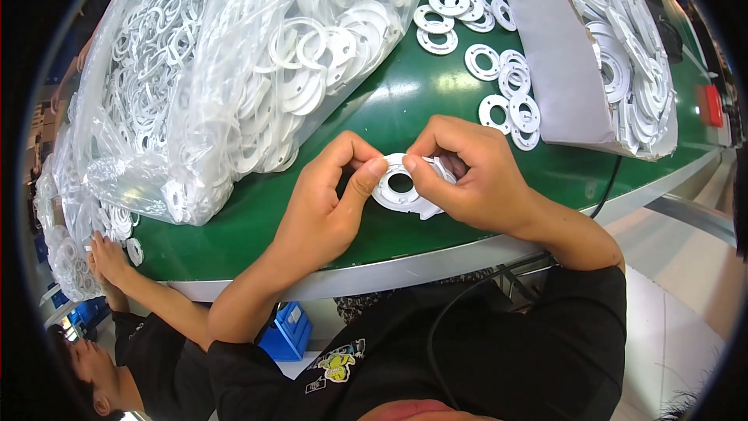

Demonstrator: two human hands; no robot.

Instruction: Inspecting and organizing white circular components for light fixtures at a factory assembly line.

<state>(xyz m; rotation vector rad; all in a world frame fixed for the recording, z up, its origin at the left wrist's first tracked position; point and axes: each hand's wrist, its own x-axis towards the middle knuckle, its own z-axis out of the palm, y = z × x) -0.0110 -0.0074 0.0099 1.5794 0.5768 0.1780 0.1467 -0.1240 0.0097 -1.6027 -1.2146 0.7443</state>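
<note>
1. We see a green table (405, 109) as the work surface. It bears every item below.
2. A clear bag (195, 86) full of white rings lies on the far left. A grey box (557, 54) with more rings stands on the far right.
3. Loose rings (499, 62) lie flat on the table between bag and box, beyond the hands.
4. A co-worker's hand (109, 261) rests at the table's near left edge, well apart from our work.
5. Our left hand (327, 203) is closed in a pinch: thumb and forefinger grip the left rim of the ring (401, 187).
6. Our right hand (475, 179) is likewise closed, its fingertips on the ring's right rim.
7. The ring sits between both hands, just above the table's near edge. It lies nearly flat, hole facing up. Both hands are equally near; each touches it.
</note>
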